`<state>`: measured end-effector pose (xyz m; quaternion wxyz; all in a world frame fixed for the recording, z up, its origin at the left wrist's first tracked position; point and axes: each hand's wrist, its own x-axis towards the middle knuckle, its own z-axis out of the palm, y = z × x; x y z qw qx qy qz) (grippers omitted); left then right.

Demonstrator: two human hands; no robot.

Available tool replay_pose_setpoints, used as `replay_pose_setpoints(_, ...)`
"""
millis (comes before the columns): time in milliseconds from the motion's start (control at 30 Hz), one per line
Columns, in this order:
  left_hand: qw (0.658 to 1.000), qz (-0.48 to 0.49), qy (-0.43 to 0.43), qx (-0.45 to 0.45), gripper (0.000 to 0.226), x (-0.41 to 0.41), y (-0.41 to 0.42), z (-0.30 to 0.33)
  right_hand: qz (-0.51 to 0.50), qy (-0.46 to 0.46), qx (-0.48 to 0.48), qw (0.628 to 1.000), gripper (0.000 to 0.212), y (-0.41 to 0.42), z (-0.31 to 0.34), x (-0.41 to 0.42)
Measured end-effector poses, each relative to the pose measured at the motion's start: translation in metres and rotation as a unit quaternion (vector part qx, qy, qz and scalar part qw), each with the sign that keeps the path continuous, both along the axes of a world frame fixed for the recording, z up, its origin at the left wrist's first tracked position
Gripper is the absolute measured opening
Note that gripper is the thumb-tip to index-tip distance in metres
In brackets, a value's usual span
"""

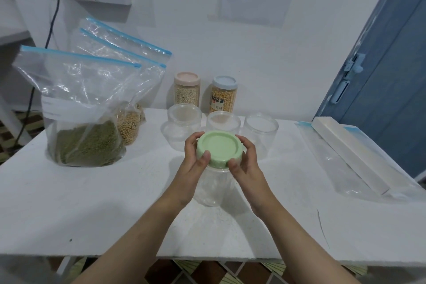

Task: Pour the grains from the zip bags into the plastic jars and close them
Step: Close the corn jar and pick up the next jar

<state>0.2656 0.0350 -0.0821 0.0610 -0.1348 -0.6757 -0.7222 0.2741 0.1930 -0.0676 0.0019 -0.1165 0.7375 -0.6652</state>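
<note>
Item: clear plastic jar [211, 188], apparently empty, standing at the table's [69, 203] centre, capped by a green lid [219, 148].

Grip: our left hand [194, 163] and right hand [244, 163] both grasp the lid's rim, thumbs on the near edge, fingers curled round the far side. Neither hand steadies the jar body.

Stock at 10 o'clock: zip bag of green grains [85, 122], with a bag of pale round grains [129, 127] just behind it. At 12 o'clock: three open empty jars [184, 122], then two filled, capped jars [187, 90] against the wall. At 3 o'clock: a flat empty bag [350, 168] under a white box [352, 152].

Hazards, as we judge them:
- The light jar may spin or tip with the lid, being unheld.
- A sudden release could knock our hands into the open jars at 12 o'clock.
- The tall, slack green-grain bag may slump and spill when lifted.
</note>
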Motion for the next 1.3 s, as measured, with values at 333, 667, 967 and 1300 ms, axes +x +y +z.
replay_pose_setpoints(333, 1.0, 0.017, -0.004, -0.018, 0.097, 0.0, 0.002, 0.002, 0.008, 0.025, 0.036, 0.999, 0.079, 0.005, -0.001, 0.002)
replay_pose_setpoints(667, 0.985, -0.014, 0.015, -0.173, 0.091, 0.002, -0.02, 0.009, 0.006, 0.04, 0.04, 0.998, 0.079, 0.004, 0.001, 0.005)
replay_pose_setpoints(967, 0.979, 0.042, 0.015, -0.199, 0.089, 0.004, -0.034, 0.022, -0.028, 0.042, 0.037, 0.998, 0.044, 0.007, -0.001, 0.001)
replay_pose_setpoints(1300, 0.989, 0.027, -0.006, -0.147, 0.082, 0.007, -0.031, 0.022, 0.003, 0.05, 0.084, 0.995, 0.077, 0.006, 0.01, -0.002)
